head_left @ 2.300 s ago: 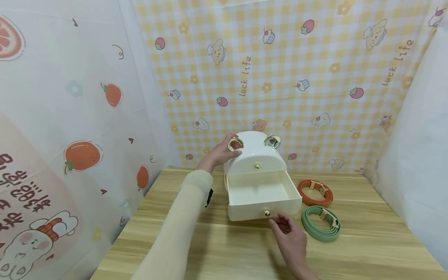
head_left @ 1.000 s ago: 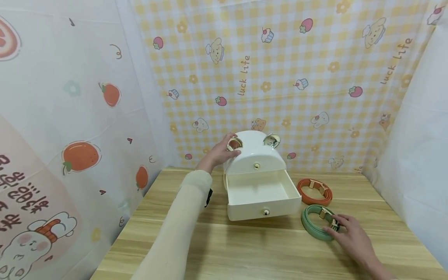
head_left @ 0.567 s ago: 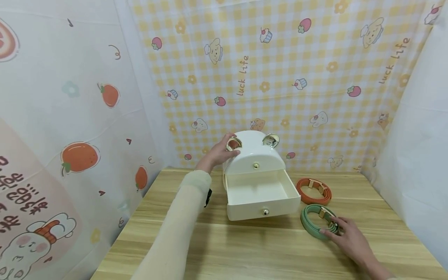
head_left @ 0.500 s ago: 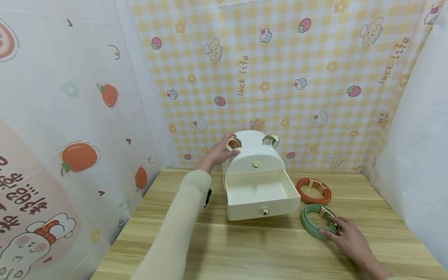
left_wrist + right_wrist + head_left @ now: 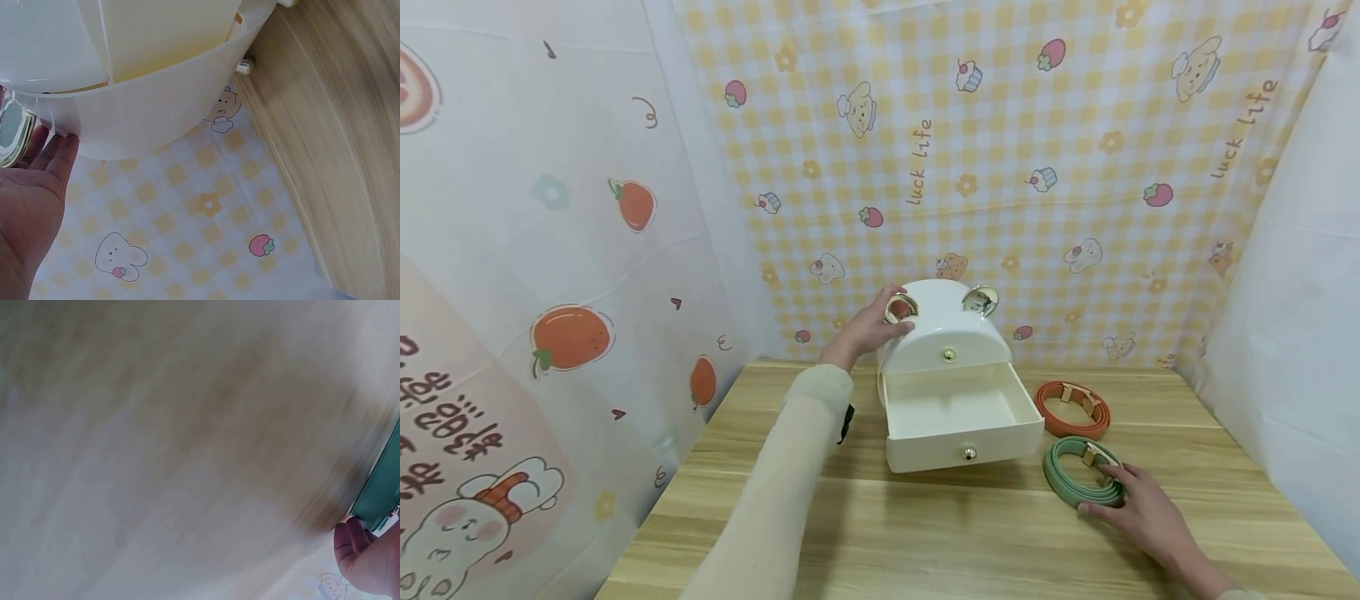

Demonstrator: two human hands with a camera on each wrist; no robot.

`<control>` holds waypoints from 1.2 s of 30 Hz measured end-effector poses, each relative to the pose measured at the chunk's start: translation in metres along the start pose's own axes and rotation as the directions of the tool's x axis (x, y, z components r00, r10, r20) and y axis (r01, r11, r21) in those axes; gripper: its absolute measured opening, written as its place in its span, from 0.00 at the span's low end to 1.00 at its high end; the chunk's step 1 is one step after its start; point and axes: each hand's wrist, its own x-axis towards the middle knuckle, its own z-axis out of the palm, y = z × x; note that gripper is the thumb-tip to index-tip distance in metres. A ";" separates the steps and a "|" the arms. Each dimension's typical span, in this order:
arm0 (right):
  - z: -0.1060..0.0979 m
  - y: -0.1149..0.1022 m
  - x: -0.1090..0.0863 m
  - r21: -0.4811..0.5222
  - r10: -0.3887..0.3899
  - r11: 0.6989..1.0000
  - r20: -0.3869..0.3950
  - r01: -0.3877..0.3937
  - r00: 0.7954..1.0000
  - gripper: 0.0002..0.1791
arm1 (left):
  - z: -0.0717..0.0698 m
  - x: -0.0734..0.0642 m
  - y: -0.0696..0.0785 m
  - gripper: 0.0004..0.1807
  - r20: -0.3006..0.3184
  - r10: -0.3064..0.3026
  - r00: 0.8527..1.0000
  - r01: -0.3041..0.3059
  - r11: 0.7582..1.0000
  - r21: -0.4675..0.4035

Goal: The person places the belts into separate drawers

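Observation:
A white drawer box (image 5: 947,329) with gold ears stands on the table, its lower drawer (image 5: 951,408) pulled out and bare inside. My left hand (image 5: 872,327) grips the box's upper left around one gold ear (image 5: 901,308); in the left wrist view the fingers (image 5: 59,153) lie behind the box. To the right of the drawer lies a coiled green belt (image 5: 1063,479) with a gold buckle. My right hand (image 5: 1142,512) holds its near right edge between thumb and fingers. Only part of the green belt (image 5: 378,487) shows in the right wrist view.
A coiled orange belt (image 5: 1048,408) lies right of the box, just behind the green one. The wooden table (image 5: 970,542) meets a checked cloth (image 5: 820,225) at the back, with white cloth on both sides.
My right hand has moved right from beside the drawer knob to the green belt, and its thumb has slid to the belt's outer near edge. The left hand stays on the box.

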 end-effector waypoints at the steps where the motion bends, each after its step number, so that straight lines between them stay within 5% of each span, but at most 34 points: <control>1: 0.000 0.000 0.000 -0.003 -0.001 1.000 0.000 0.001 1.000 0.51 | 0.000 0.000 0.000 0.36 0.000 0.001 1.000 -0.001 1.000 0.000; 12: -0.009 -0.006 0.000 0.022 0.046 0.999 0.003 -0.046 0.999 0.38 | -0.001 0.000 -0.003 0.36 0.001 0.009 1.000 -0.009 1.000 0.002; 21: -0.035 -0.021 0.009 0.092 0.079 0.993 -0.086 -0.071 0.993 0.34 | -0.002 -0.002 0.001 0.36 0.004 0.005 1.000 -0.005 1.000 0.007; 29: -0.074 -0.050 0.032 0.129 0.076 0.990 -0.193 -0.052 0.978 0.35 | -0.002 -0.001 0.001 0.35 0.000 -0.008 1.000 0.008 1.000 0.005; 36: -0.106 -0.089 0.044 0.164 0.027 0.986 -0.185 0.004 0.982 0.33 | -0.001 -0.002 0.001 0.35 0.004 -0.001 1.000 0.001 1.000 0.001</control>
